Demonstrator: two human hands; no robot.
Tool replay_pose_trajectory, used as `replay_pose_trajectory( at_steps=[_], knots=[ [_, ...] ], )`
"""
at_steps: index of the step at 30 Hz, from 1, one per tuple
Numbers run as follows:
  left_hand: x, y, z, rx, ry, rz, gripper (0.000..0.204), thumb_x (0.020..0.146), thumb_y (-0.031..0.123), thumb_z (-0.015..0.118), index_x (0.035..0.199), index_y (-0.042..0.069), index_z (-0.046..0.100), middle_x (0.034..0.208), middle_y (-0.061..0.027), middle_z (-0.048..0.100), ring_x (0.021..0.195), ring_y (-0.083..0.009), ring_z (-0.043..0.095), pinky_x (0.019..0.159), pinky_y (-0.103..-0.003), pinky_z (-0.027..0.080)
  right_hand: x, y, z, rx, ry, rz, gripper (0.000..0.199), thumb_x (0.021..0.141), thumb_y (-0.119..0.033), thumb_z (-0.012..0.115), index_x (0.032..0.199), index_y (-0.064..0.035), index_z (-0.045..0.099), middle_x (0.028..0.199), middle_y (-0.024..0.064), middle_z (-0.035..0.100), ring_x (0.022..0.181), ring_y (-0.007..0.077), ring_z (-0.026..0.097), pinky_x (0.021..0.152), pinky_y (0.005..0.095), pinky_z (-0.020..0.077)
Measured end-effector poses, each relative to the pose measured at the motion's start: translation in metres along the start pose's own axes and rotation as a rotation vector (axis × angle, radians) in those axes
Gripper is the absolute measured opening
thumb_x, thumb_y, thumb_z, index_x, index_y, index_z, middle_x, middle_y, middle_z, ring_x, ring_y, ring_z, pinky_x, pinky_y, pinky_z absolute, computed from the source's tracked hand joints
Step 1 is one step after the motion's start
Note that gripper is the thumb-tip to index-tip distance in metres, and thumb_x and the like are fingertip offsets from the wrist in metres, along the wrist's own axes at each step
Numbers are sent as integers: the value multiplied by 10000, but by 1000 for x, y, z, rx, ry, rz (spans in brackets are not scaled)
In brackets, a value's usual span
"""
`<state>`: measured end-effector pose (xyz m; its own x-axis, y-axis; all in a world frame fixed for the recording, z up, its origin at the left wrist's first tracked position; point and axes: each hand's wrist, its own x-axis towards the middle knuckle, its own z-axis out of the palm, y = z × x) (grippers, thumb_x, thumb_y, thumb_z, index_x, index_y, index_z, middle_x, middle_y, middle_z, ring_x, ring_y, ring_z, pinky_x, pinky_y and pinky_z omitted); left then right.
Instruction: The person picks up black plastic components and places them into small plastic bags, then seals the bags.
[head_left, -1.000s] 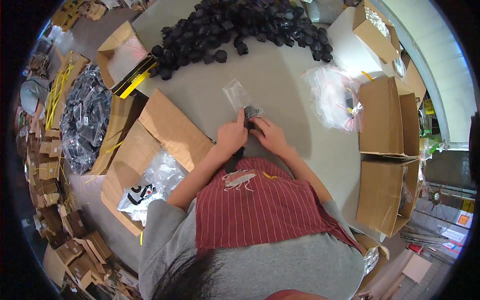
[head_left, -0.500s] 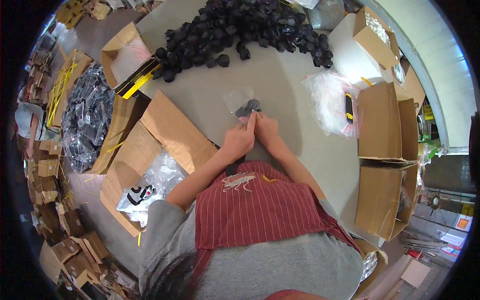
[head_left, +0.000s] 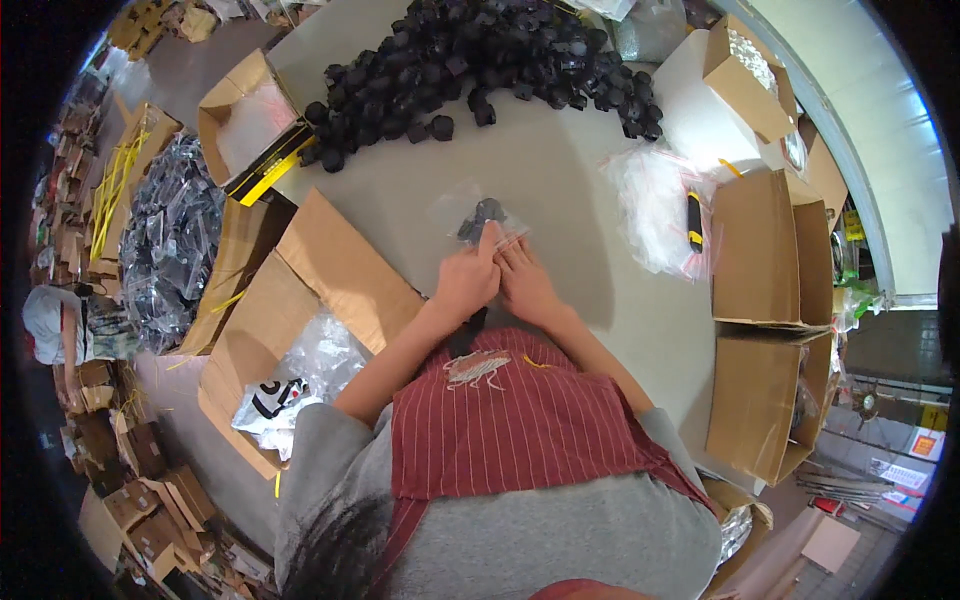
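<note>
Watched from remote feed. Both hands met over small clear bag (head_left: 478,215) lying on grey table (head_left: 570,170), near side of black parts pile (head_left: 480,55). Left hand (head_left: 467,283) and right hand (head_left: 522,281) pressed side by side, fingertips pinching bag's near edge, dark part inside. Looked to me like sealing step; next move probably needs firm press along strip. Right of bag: heap of empty clear bags (head_left: 655,205) with red strips, then plain brown cartons (head_left: 770,235). Left of bag: open carton (head_left: 300,330), black-yellow box (head_left: 262,165).
</note>
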<state>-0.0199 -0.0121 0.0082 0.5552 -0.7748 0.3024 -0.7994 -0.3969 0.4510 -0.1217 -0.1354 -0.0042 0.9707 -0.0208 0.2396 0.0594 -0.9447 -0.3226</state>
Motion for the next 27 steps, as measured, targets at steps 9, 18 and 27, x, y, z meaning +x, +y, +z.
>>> replay_pose_trajectory(
  at_steps=[9, 18, 27],
  knots=[
    [10, -8, -5, 9, -8, 56, 629, 805, 158, 596, 1388, 15, 406, 699, -176, 644, 584, -344, 652, 499, -449, 517, 45, 7, 12, -196, -28, -73, 704, 845, -257, 590, 1492, -85, 370, 1435, 147, 475, 1186, 315, 509, 1015, 434, 375],
    [29, -73, -5, 109, 120, -284, 521, 806, 142, 608, 1314, 113, 491, 666, -124, 621, 629, -314, 648, 519, -440, 513, 105, 63, 0, 848, -112, 139, 430, 843, -158, 628, 1267, -89, 631, 1236, 75, 657, 1047, 248, 616, 869, 382, 488],
    [20, -74, 0, -38, 210, -181, 399, 842, 116, 608, 1238, 149, 563, 760, -101, 634, 697, -307, 641, 587, -437, 509, 226, 130, 16, 93, 416, 211, 494, 873, -252, 696, 1297, -59, 534, 1150, 297, 593, 1007, 435, 604, 885, 451, 502]
  ],
)
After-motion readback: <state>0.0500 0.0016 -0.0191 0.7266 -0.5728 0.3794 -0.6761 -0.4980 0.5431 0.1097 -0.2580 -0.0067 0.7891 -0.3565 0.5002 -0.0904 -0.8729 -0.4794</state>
